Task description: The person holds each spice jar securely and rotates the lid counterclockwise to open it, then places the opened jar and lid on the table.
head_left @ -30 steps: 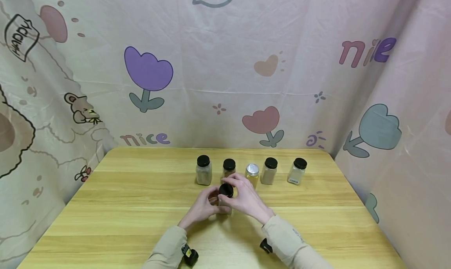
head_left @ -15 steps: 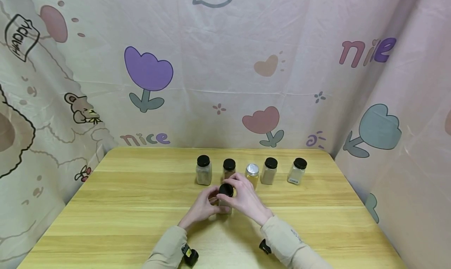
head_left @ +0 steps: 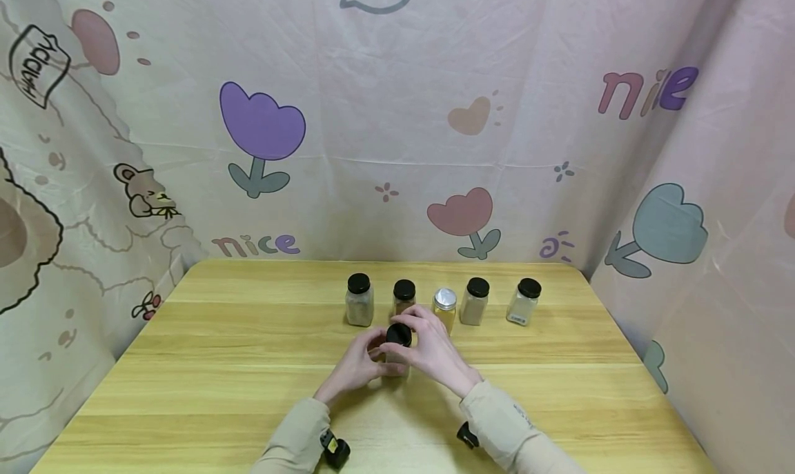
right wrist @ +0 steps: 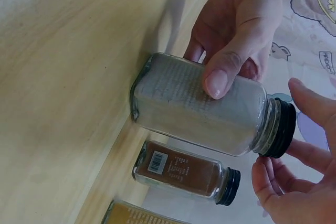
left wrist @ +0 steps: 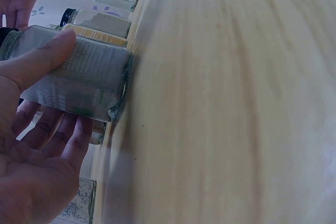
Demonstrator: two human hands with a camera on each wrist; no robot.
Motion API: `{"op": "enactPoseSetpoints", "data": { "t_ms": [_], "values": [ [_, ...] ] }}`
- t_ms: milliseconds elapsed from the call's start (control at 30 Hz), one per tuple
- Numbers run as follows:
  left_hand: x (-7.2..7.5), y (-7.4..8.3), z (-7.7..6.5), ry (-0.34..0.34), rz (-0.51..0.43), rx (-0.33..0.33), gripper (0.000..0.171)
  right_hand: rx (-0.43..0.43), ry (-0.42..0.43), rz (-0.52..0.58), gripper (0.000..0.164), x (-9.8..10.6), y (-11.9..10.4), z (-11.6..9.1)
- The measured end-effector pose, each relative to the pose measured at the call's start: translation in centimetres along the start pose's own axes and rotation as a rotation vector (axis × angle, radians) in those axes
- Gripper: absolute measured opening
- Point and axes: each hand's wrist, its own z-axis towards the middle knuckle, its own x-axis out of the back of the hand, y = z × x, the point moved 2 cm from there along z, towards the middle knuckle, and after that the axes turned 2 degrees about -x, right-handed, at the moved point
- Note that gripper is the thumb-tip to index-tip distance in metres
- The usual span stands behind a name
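Observation:
A square glass jar (right wrist: 194,114) with a black screw lid (right wrist: 281,128) stands upright on the table in front of me. Its contents look pale and greyish. My left hand (head_left: 357,365) holds the jar's body, thumb on the near face and fingers behind, as the left wrist view shows on the glass jar (left wrist: 97,80). My right hand (head_left: 435,346) has its thumb and fingers curled around the lid from above. In the right wrist view, the right hand's fingers (right wrist: 270,182) meet the lid's edge while the thumb appears slightly off it.
Behind stands a row of jars on the wooden table (head_left: 236,363): a grey one (head_left: 359,305), a brown one (right wrist: 181,171), a yellow one with a silver lid (head_left: 444,305), and two pale ones (head_left: 475,305) at right. A patterned curtain (head_left: 373,115) hangs around the table.
My right thumb has shifted a little leftward across the lid, and the right wrist has moved slightly left. The left hand and the jar have stayed in place.

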Motion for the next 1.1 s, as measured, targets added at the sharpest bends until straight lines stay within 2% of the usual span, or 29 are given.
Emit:
{"op": "enactPoseSetpoints", "data": {
  "t_ms": [167, 300, 667, 933, 1100],
  "values": [
    [0.02, 0.03, -0.02, 0.004, 0.014, -0.003, 0.046, 0.019, -0.003, 0.005, 0.035, 0.13, 0.0, 0.12],
    [0.04, 0.04, -0.06, 0.006, 0.016, -0.009, 0.047, 0.051, -0.019, 0.036, 0.036, 0.19, -0.04, 0.17],
    [-0.07, -0.03, 0.02, 0.007, -0.006, 0.012, 0.046, 0.01, 0.05, -0.003, 0.036, 0.08, -0.04, 0.02],
    [-0.01, 0.05, -0.05, 0.006, 0.006, 0.008, 0.046, 0.063, 0.013, 0.021, 0.032, 0.27, 0.0, 0.23],
    [0.01, 0.06, -0.09, 0.008, 0.004, 0.005, 0.046, 0.058, -0.022, 0.045, 0.037, 0.34, -0.04, 0.15]
  ]
}}
